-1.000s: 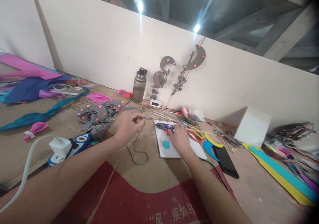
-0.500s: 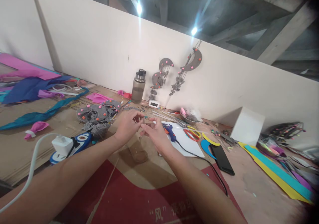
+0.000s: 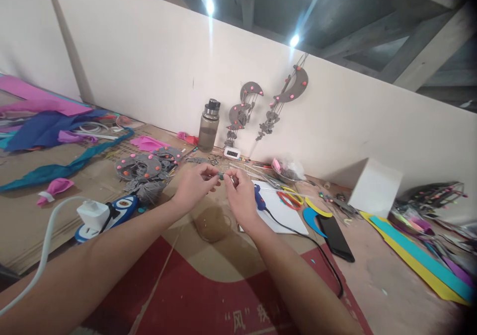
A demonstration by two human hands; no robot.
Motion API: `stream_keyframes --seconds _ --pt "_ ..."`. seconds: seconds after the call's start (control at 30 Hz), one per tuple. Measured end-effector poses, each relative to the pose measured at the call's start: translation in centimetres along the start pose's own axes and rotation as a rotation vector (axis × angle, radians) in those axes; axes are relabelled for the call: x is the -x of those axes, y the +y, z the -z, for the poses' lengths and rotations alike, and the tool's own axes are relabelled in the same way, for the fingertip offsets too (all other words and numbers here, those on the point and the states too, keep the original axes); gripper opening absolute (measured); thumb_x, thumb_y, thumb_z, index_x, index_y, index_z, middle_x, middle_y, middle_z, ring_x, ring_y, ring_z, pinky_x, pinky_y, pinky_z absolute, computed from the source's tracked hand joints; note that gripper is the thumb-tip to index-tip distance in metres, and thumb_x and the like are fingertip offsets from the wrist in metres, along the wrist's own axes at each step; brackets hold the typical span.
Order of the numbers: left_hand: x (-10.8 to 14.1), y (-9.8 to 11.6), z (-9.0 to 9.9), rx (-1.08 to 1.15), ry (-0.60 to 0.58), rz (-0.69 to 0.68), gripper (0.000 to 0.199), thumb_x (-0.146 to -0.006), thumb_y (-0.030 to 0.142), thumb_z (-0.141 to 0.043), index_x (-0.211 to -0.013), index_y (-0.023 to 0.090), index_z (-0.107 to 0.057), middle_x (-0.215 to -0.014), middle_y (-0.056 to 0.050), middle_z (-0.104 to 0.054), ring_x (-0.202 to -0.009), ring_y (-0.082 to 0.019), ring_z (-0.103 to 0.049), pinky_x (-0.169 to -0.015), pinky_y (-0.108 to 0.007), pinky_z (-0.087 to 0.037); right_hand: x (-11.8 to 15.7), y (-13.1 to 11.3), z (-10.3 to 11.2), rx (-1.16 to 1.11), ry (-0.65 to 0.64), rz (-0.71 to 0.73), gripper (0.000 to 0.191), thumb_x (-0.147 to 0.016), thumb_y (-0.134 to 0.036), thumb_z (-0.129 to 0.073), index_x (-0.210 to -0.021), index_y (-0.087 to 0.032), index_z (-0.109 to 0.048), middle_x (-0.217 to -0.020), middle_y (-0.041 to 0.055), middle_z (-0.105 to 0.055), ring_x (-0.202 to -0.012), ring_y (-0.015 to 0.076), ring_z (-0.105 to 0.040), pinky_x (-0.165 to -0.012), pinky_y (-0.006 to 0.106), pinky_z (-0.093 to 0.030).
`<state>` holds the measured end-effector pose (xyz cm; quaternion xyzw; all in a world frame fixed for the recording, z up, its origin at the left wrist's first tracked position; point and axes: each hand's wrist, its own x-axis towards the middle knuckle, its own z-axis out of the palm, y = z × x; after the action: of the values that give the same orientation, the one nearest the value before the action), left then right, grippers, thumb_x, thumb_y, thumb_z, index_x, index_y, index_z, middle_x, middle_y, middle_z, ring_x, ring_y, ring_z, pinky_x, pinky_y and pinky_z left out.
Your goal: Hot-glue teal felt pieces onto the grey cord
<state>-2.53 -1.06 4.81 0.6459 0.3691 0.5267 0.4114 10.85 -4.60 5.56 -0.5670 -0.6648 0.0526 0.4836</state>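
Note:
Over the middle of the cardboard-covered table, my left hand (image 3: 197, 183) and my right hand (image 3: 240, 193) meet at the fingertips. Pinched between them is a small dark teal piece (image 3: 221, 176), too small to name more closely. Both hands are closed on it, thumbs against fingers. Just right of my right hand lies a blue glue gun (image 3: 260, 199) on a white sheet (image 3: 285, 218), its black cord running toward me. Left of my left hand sits a heap of grey felt crescents (image 3: 145, 168) dotted with pink and orange balls.
A water bottle (image 3: 208, 126) and a small digital clock (image 3: 232, 152) stand by the wall, where grey crescent hangings (image 3: 294, 89) hang. A power strip (image 3: 124, 207) with a white plug is at left. A black phone (image 3: 337, 240), yellow-handled scissors (image 3: 294, 198) and felt strips (image 3: 421, 255) lie right.
My fingertips have come together, and the teal piece now shows between them. My right hand has shifted slightly right. The view has turned a little.

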Motion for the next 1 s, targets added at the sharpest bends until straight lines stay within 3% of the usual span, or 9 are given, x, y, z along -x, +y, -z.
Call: stream_keyframes --seconds 0.27,0.5,1.0 --pt "0.1 -0.4 -0.1 0.048 -0.060 0.006 0.028 -0.072 0.041 -0.063 -0.083 0.015 -0.063 -0.077 -0.006 -0.067 -0.071 -0.020 -0.067 -0.056 -0.028 -0.055 -0.1 0.3 0.1 0.037 0.010 0.035 0.016 -0.086 -0.031 -0.046 -0.081 -0.021 -0.058 -0.080 -0.0002 -0.060 -0.075 0.0143 -0.051 -0.068 0.026 -0.036" --pt "0.1 -0.2 -0.1 0.002 -0.044 -0.029 0.022 -0.072 0.036 -0.063 -0.081 0.017 -0.066 -0.077 -0.004 -0.068 -0.069 -0.017 -0.066 -0.056 -0.026 -0.055 0.0 0.3 -0.1 0.051 -0.003 0.033 0.018 -0.087 -0.031 -0.045 -0.081 -0.021 -0.058 -0.081 0.0006 -0.061 -0.078 0.0150 -0.052 -0.069 0.026 -0.037" --pt "0.2 0.7 0.0 0.091 -0.035 0.029 0.024 -0.071 0.038 -0.064 -0.076 0.014 -0.064 -0.072 -0.004 -0.065 -0.071 -0.020 -0.067 -0.052 -0.025 -0.055 0.3 -0.2 0.0 0.066 -0.001 0.031 0.020 -0.087 -0.033 -0.046 -0.078 -0.020 -0.059 -0.077 0.0004 -0.059 -0.075 0.0146 -0.051 -0.066 0.026 -0.036"
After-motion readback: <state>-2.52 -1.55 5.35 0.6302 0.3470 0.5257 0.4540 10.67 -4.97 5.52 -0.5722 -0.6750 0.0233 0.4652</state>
